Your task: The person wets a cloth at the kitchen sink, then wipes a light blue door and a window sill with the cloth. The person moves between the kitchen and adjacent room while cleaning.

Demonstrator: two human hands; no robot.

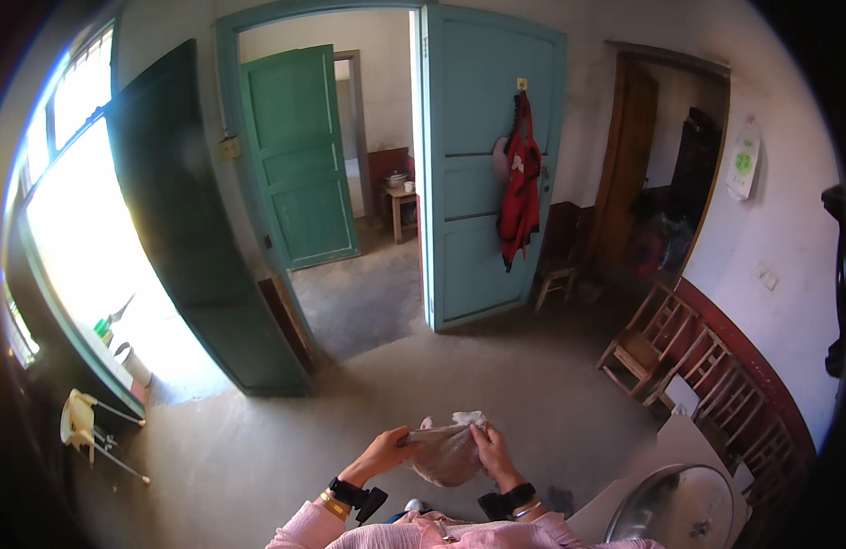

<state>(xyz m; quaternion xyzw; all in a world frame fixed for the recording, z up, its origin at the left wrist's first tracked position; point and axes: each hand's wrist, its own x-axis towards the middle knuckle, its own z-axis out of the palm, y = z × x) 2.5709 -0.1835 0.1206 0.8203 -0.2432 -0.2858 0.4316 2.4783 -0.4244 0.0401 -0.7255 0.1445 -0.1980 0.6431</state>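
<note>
A greyish-pink cloth [445, 461] hangs between my two hands in front of my body, its lower part sagging in a rounded fold. My left hand [389, 453] grips the cloth by its left end. At the upper right, my right hand [492, 451] pinches it beside a bunched, whitish part. The cloth is held up above the concrete floor, and its exact kind is hard to tell. Both wrists wear black straps and bracelets.
Wooden chairs [649, 343] line the right wall, near a table [629, 494] with a round metal lid [673, 511]. A pale plastic chair [80, 418] stands at left. Beyond are an open blue door [491, 240] with a red apron-like garment [520, 185], and a dark green door [203, 240].
</note>
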